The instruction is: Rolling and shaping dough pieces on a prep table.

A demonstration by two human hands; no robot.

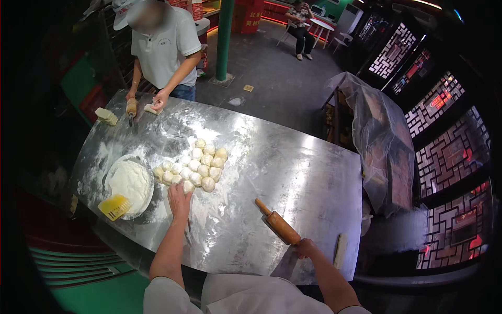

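My left hand (180, 200) reaches to the near edge of a cluster of floured dough balls (195, 165), its fingertips on one ball; whether they grip it is hard to see. At the right, my right hand (306, 248) is closed on the near handle of a wooden rolling pin (283, 227), which lies slanted on the metal table (251, 157). A bowl of white flour (131, 182) stands left of the dough balls, with a yellow scraper (114, 207) at its near rim.
Across the table a co-worker (162, 47) holds another rolling pin (131, 108) and a dough piece (153, 109). Stacked dough slabs (106, 116) lie at the far left corner, a pale rod (340, 251) near the right edge. A plastic-covered rack (376, 141) stands beyond the table's right side.
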